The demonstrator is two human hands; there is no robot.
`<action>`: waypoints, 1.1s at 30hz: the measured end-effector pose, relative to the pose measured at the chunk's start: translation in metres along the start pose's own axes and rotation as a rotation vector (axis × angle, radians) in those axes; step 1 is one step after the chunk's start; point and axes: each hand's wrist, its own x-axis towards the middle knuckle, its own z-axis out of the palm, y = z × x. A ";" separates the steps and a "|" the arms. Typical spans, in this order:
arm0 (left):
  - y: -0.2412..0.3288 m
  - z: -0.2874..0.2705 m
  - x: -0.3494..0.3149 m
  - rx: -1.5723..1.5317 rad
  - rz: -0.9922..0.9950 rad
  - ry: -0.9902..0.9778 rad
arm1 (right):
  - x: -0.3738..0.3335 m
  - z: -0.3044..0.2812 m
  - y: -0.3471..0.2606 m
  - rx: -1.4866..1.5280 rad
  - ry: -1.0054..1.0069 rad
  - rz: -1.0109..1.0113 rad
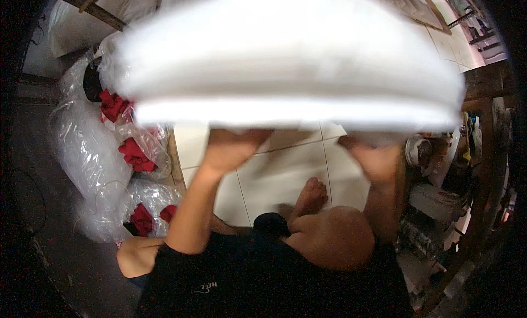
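The white bundle (296, 49) in front of me was overexposed, its surface nearly featureless and its outline smeared by blur. Just below it, my left hand (233, 148) and right hand (379, 160) were shaded and soft-edged. Where the light came from I couldn't tell, but the tiled floor (285, 178) was moderately lit, with hazy shadows across its middle. Along its left edge, the clear plastic bags (88, 142) threw back small, hard glints and looked sharper than the bundle. My black shirt (263, 296) sank into grainy darkness, and beyond the floor's right edge the clutter (433, 202) was dim. Straight lines bowed toward the fisheye rim, where the corners went black.
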 end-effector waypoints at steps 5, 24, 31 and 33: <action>-0.049 0.054 -0.020 0.057 -0.169 0.090 | -0.028 0.049 0.083 0.114 0.265 -0.040; 0.007 0.001 0.011 -0.235 -0.200 0.005 | 0.000 0.012 0.039 0.112 0.131 0.074; -0.086 0.013 0.053 -0.552 -0.798 -0.207 | 0.090 -0.016 0.074 -0.202 -0.309 0.403; -0.142 0.040 0.048 -0.591 -0.939 -0.212 | 0.091 0.008 0.116 -0.226 -0.271 0.670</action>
